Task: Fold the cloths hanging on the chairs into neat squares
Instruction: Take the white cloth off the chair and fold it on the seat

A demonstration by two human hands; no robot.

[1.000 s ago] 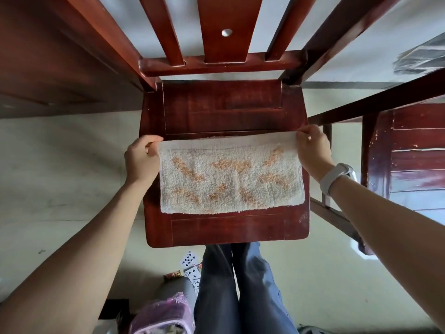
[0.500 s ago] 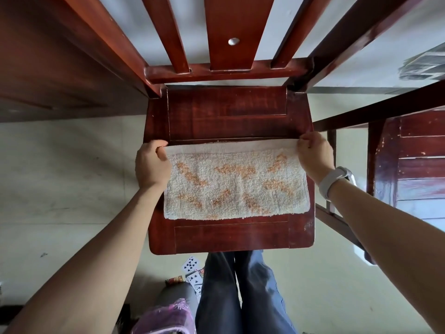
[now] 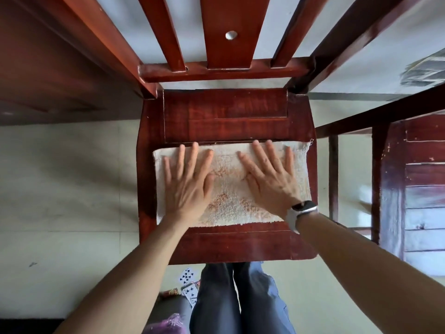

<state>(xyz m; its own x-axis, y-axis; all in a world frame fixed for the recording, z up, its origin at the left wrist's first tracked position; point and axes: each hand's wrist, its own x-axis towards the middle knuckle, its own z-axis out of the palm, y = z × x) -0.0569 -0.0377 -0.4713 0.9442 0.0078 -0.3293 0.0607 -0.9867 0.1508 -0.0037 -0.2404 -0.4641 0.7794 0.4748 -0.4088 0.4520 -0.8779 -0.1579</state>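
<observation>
A white terry cloth (image 3: pixel 228 189) with orange marks lies folded into a wide rectangle on the seat of a dark red wooden chair (image 3: pixel 226 112). My left hand (image 3: pixel 186 182) rests flat on the cloth's left half, fingers spread. On the right half my right hand (image 3: pixel 269 177) lies flat too, fingers spread, a watch on its wrist. Neither hand grips anything. The palms hide much of the cloth's middle.
The chair's slatted back (image 3: pixel 226 32) rises at the far side. A second red chair (image 3: pixel 414 184) stands at the right. Playing cards (image 3: pixel 187 277) and a pink bag (image 3: pixel 166 325) lie on the pale floor beside my legs.
Both hands let go of the cloth's far corners and moved inward to lie flat on top of it. The cloth stays on the seat.
</observation>
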